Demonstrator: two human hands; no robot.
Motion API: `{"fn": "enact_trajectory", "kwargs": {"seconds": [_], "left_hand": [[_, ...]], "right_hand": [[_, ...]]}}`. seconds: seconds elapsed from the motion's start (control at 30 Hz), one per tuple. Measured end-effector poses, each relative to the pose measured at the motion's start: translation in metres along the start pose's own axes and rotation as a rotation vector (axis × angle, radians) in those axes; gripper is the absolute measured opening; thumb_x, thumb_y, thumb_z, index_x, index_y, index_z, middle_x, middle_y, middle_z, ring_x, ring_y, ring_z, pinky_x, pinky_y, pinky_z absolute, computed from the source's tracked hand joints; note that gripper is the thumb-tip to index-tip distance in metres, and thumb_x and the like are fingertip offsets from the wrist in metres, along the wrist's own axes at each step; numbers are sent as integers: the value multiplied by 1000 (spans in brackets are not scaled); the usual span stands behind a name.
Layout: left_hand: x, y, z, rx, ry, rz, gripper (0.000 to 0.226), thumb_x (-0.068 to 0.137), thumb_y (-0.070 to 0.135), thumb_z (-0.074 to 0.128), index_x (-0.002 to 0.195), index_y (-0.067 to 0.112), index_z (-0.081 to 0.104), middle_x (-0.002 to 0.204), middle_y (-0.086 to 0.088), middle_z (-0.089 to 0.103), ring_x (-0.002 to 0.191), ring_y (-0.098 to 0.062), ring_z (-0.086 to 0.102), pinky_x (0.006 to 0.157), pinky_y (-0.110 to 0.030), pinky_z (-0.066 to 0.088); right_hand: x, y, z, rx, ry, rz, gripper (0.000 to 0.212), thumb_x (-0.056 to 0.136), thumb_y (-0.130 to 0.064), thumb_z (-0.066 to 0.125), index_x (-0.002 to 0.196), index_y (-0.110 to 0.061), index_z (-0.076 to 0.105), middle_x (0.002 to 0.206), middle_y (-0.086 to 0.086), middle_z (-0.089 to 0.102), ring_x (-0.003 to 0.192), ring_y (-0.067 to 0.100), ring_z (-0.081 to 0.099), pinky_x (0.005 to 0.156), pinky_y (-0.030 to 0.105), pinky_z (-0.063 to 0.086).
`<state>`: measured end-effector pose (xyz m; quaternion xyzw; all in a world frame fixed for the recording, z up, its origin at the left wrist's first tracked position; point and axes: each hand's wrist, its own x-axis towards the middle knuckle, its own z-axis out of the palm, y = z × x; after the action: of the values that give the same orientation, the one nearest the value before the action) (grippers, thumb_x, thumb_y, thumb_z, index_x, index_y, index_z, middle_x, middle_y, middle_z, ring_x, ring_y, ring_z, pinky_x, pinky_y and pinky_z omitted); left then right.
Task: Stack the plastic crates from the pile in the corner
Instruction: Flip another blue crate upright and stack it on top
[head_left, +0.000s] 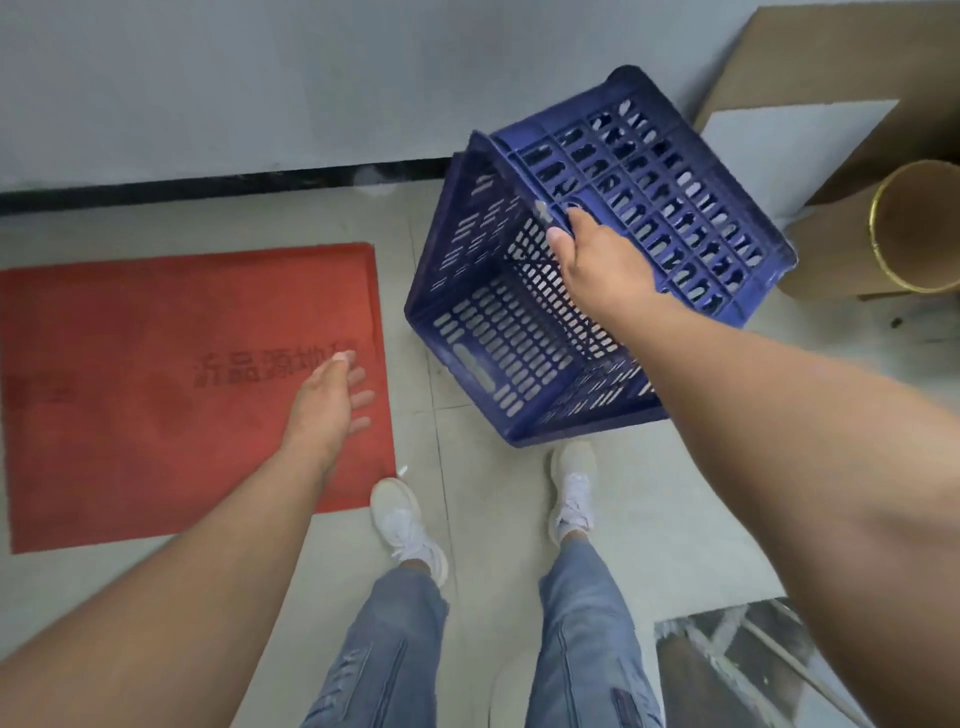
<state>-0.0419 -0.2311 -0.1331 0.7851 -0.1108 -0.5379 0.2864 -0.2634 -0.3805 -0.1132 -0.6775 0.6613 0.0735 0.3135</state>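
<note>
The right hand (574, 249) holds the tilted blue crate (587, 260) by one handle only, the left hand (332, 395) is open, so the crate may swing and slip.

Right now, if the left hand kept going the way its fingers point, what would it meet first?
Probably the red mat. The left hand is open, fingers aimed forward and down over the mat's printed characters, nothing between. Its height above the mat is unclear.

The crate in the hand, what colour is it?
Dark blue, with slotted holes all over: the crate shows best in the head view.
</note>
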Motion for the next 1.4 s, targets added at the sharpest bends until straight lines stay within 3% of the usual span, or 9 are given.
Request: {"fn": "enact_trajectory", "kwargs": {"seconds": [0.17,0.47,0.67,0.77,0.93,1.03,1.13,1.27,1.4], "left_hand": [[21,3,-29,-19,11,5,44,101,31,26,138,15,41,140,-10,49,106,-22,54,86,-38,44],[86,-22,-44,-15,22,-23,45,101,31,27,140,14,38,142,-12,46,121,-30,50,91,-40,41],[145,-38,-38,17,-14,-44,43,100,30,30,136,11,42,137,-12,51,103,-23,51,77,-35,40],[165,-42,-52,19,-22,-45,41,100,30,32,135,13,43,136,-12,52,104,-24,53,81,-36,39],[197,-55,-108,174,81,-11,45,100,25,33,140,6,39,143,-12,44,129,-31,44,103,-36,36],[225,-68,-152,296,133,-37,50,99,26,37,142,1,33,145,-20,40,130,-37,41,106,-37,33],[256,-92,-200,159,206,-106,44,94,21,50,130,-4,49,126,-22,56,112,-37,55,85,-34,40],[284,-117,-266,-45,125,-263,34,90,20,56,115,-4,57,83,-18,62,70,-31,58,61,-37,46],[293,-113,-327,59,198,-103,14,90,8,55,87,-4,60,50,-10,61,61,-31,56,65,-39,49]], "right_hand": [[-3,-29,18,86,88,122,51,101,-45,23,137,-11,37,124,15,58,108,37,54,74,39,37],[6,-65,28,216,164,262,55,101,-46,21,145,-14,32,138,12,52,123,34,49,83,41,37],[16,-95,46,282,257,317,51,100,-45,22,133,-12,44,129,11,57,114,33,52,77,38,34],[13,-111,53,314,274,327,52,100,-46,24,132,-11,46,127,10,58,112,33,53,78,39,35],[4,-146,55,527,305,259,39,97,-43,34,95,-10,55,89,6,58,81,25,54,69,35,37],[0,-167,54,775,273,250,27,94,-41,44,87,-17,55,66,8,41,53,19,36,53,30,28],[0,-179,60,959,147,261,27,95,-42,46,88,-18,56,56,0,39,44,14,31,41,22,25],[8,-186,94,1069,13,277,29,97,-44,42,93,-18,55,50,-6,39,37,8,31,34,16,26],[24,-195,145,1006,16,325,36,98,-45,38,88,-15,55,54,-2,44,35,9,36,36,19,30]]}}
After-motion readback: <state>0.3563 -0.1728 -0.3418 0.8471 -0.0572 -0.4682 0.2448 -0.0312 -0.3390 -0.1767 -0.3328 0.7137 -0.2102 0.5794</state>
